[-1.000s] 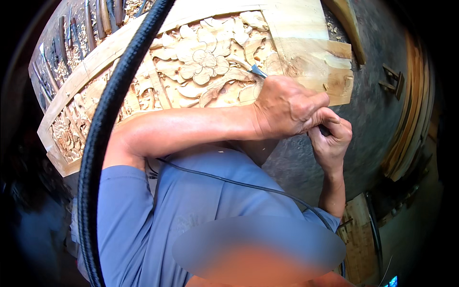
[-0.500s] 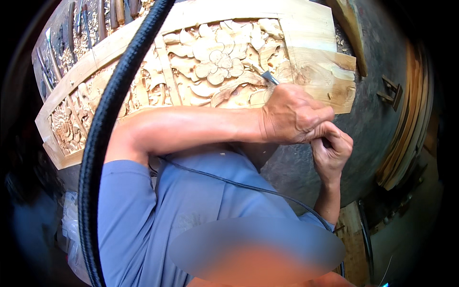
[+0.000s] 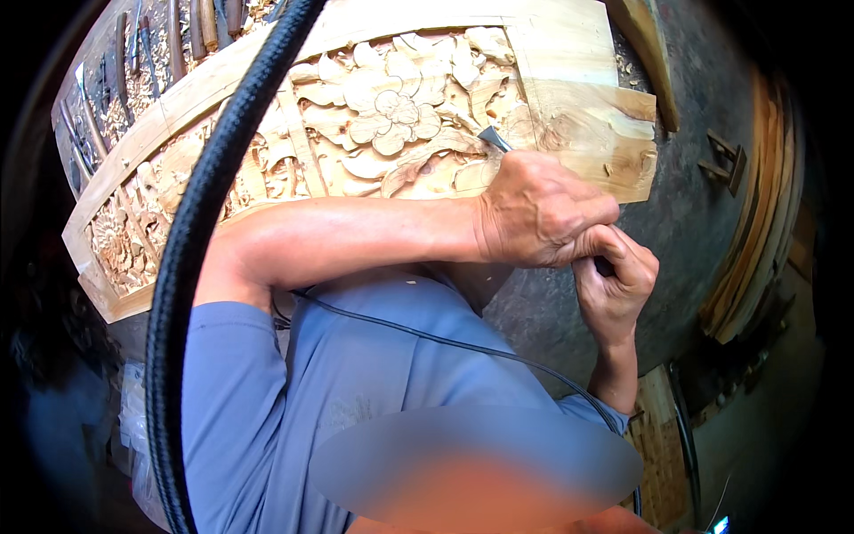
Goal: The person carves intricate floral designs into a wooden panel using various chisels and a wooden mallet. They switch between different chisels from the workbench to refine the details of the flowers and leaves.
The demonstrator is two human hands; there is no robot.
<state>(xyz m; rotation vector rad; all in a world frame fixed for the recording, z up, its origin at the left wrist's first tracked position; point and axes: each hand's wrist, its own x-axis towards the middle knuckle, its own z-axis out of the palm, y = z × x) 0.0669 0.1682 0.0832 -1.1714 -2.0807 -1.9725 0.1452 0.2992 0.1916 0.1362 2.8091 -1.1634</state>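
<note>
A long carved wooden panel (image 3: 569, 53) lies beyond the fingers, its pale frame enclosing relief work of leaves and a large flower (image 3: 391, 116) that sits up and to the left of the knuckles. Past the panel's far left edge, well away from the fingers, a tray of carving tools (image 3: 133, 62) holds a row of long-handled chisels lying side by side among wood shavings. A thick black braided hose (image 3: 191, 267) sweeps from the top of the view down the left, well clear of both hands, and a thin black cable (image 3: 427, 336) runs across the blue shirt (image 3: 294, 418) below the forearm.

The left hand (image 3: 538, 214) comes in on a bare forearm stretched level across the body, wrist straight, fingers curled shut around the shaft of a chisel (image 3: 495, 139). The chisel's grey blade pokes out just above the knuckles, its tip touching the carved wood near the panel's right end. The right hand (image 3: 614, 285) rises from below on an upright forearm, tucked just under and against the left hand, its fingers folded tight around the dark handle end of the same chisel.
</note>
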